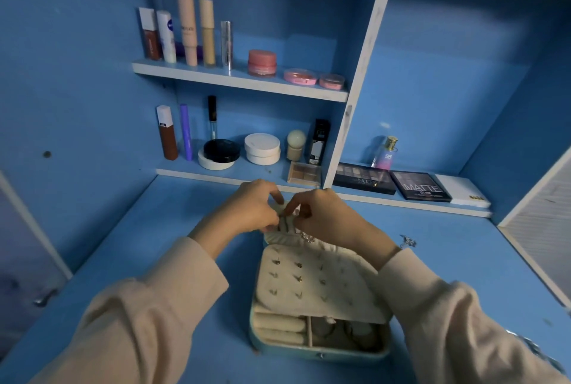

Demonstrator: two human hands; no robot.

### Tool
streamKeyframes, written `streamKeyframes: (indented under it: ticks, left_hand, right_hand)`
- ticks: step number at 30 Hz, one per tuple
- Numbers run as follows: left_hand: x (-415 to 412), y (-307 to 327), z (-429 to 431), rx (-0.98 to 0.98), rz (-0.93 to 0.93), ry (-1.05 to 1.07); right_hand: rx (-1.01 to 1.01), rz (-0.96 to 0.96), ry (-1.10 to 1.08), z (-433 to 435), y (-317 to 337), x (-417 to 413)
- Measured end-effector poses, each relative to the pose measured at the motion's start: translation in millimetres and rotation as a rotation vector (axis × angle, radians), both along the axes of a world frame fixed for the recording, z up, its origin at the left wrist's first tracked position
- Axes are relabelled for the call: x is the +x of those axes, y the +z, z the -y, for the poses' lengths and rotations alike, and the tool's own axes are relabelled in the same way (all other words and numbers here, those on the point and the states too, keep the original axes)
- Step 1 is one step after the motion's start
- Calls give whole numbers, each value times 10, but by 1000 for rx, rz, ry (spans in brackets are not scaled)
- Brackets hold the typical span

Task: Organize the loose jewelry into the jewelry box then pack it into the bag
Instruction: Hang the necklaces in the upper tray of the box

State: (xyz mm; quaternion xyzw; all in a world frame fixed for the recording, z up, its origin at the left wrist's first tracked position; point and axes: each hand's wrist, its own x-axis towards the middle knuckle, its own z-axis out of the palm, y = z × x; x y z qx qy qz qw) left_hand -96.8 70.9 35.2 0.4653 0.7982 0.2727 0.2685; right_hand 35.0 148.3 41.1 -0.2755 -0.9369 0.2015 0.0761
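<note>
Both left hand (247, 209) and right hand (326, 215) are pinched on the cream tab (285, 223) of the jewelry box (321, 352); the loose chain (408, 241) should probably be fetched next.

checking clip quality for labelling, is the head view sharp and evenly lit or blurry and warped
Head view: dim, blue-tinted light; wide-angle distortion slants the shelf divider and bows the edges; sleeves at bottom look soft; jewelry box is readable.

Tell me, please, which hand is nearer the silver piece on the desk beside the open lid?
Right. The right hand pinches at the far end of the jewelry box, the silver piece just right of its wrist; the left hand is farther left.
</note>
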Motion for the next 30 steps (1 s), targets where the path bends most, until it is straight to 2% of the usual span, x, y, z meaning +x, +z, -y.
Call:
streamKeyframes:
  ticks: [3,6,8,11,16,19,23,30]
  left_hand:
    - [11,100,31,157,366,104]
    - [29,130,1,260,496,150]
    - [23,108,-2,253,480,139]
    - [6,51,37,202,418,64]
    - [-36,-88,90,226,209,-72]
    - [-114,-256,61,358,165,57]
    - [-140,-505,65,514,259,241]
    - [-88,-793,82,662,260,319]
  right_hand:
    - [-129,-154,-47,11,98,1]
    - [-234,-283,-60,18,147,-14]
    - [-243,-302,-56,13,148,8]
    - [-94,-242,-60,-30,120,97]
    - [24,97,54,-63,23,253]
    - [79,171,35,-63,-52,275]
    - [97,178,10,-68,-101,258]
    - [149,162,52,-76,-115,220]
